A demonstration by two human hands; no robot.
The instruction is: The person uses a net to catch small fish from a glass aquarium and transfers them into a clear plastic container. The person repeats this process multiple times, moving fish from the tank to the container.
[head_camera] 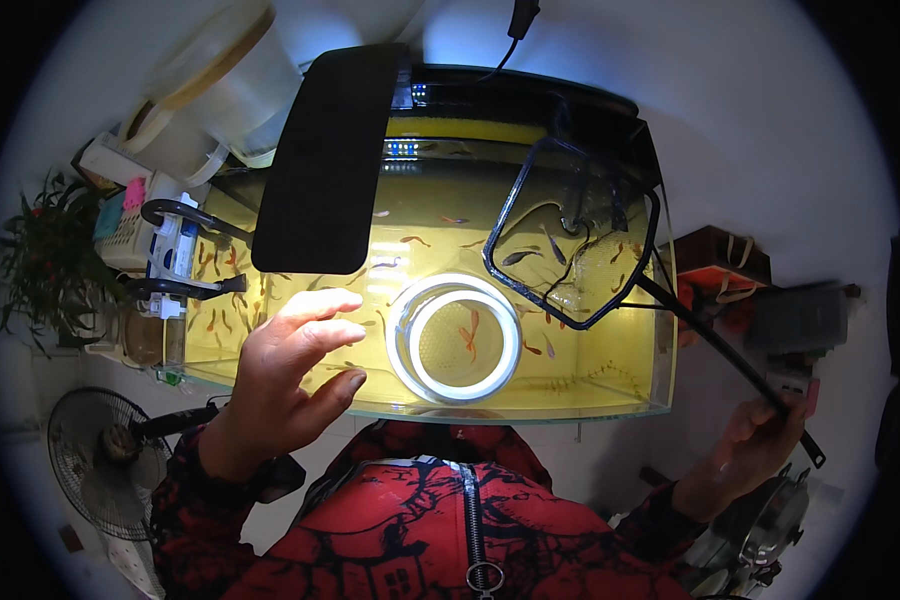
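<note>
A glass aquarium (600, 397) of yellow-tinted water, with many small fish in it, stands before me. My right hand (757, 435) grips the long black handle of a fish net (577, 324). The net's angular frame lies over the tank's right part. Fish show within that frame; I cannot tell whether they are in the mesh or below it. Over the tank's front left, my left hand (292, 367) is raised with fingers apart, holding nothing. Right of its fingertips, near the front glass, is a round container (514, 352) with a white rim. Orange fish (469, 336) show inside the rim.
A black panel (322, 165) covers part of the tank. Black hoses (187, 214) hook over its left edge. A standing fan (105, 457) is at lower left, below a leafy plant (52, 255). A brown box (720, 262) and metal pots (776, 525) are at right.
</note>
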